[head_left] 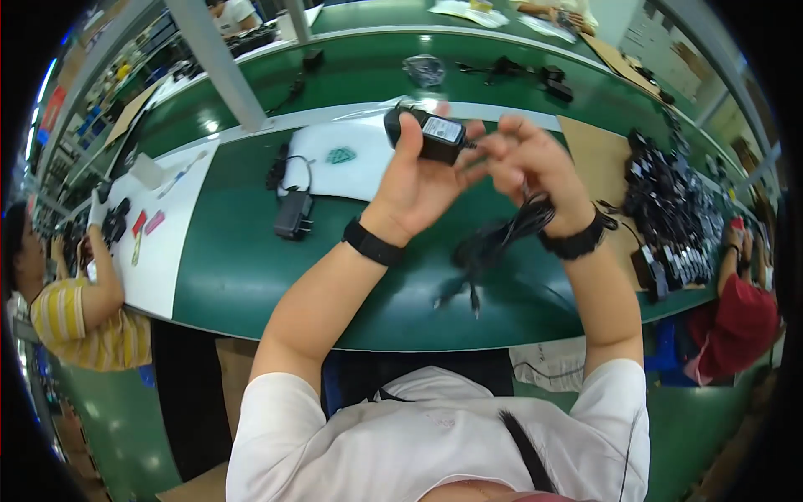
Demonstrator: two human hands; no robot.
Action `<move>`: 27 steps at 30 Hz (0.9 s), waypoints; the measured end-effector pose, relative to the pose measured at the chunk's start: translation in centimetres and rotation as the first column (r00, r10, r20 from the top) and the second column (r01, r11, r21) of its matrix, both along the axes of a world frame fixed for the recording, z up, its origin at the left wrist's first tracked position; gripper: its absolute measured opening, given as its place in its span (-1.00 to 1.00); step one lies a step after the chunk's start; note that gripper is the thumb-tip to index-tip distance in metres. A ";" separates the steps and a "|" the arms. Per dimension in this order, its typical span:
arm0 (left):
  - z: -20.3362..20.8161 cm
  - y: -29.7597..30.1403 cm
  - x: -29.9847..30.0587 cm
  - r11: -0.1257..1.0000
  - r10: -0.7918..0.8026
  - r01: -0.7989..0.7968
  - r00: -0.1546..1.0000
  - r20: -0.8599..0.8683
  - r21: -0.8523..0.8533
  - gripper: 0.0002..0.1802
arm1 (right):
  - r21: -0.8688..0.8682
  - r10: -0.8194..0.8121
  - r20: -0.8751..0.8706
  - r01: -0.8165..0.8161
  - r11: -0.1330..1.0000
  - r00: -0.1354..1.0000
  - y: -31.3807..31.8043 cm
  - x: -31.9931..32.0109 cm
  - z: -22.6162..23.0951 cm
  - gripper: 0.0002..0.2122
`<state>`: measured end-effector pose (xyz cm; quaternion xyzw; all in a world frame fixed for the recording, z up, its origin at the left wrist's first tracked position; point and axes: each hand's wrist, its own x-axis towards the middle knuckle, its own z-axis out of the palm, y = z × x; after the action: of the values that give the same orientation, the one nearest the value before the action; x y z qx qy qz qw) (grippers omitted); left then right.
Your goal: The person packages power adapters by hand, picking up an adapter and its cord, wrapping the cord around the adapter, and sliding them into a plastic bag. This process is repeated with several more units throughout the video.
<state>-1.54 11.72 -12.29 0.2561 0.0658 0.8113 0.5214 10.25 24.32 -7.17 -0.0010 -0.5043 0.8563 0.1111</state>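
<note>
Green table (226, 259), black white-labelled adapter (438, 135)

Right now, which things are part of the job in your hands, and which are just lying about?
Part of the job:
black adapter, in the left hand
black cable, hanging from the right hand
probably the adapter-and-cord pile

Just lying about, it seems:
pink thing, at left
small green thing

White short-sleeved shirt (368, 448) — two black wristbands (372, 243).

The held adapter (431, 140) is black, the table (230, 268) green, one shirt (71, 322) yellow-striped.
</note>
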 end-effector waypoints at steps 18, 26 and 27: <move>-2.2 -3.9 -1.8 0.687 0.280 -0.530 0.824 -0.492 -0.498 -0.70 | 0.074 -0.097 0.042 0.093 0.993 0.994 -0.1 -2.3 -9.4 -0.55; -3.1 -2.8 1.5 0.702 0.198 -0.454 0.864 -0.462 -0.548 -0.57 | -0.094 -0.132 0.048 0.136 0.986 0.990 -0.5 -1.7 -9.2 -0.59; -3.5 -2.8 1.5 0.676 0.210 -0.510 0.826 -0.523 -0.533 -0.57 | -0.064 -0.175 0.043 0.178 0.982 0.984 -0.7 -1.6 -8.9 -0.62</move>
<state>-0.03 8.97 -15.75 0.2071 0.5049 0.7494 0.3749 8.68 23.64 -16.03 -0.0653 -0.4748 0.8596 0.1772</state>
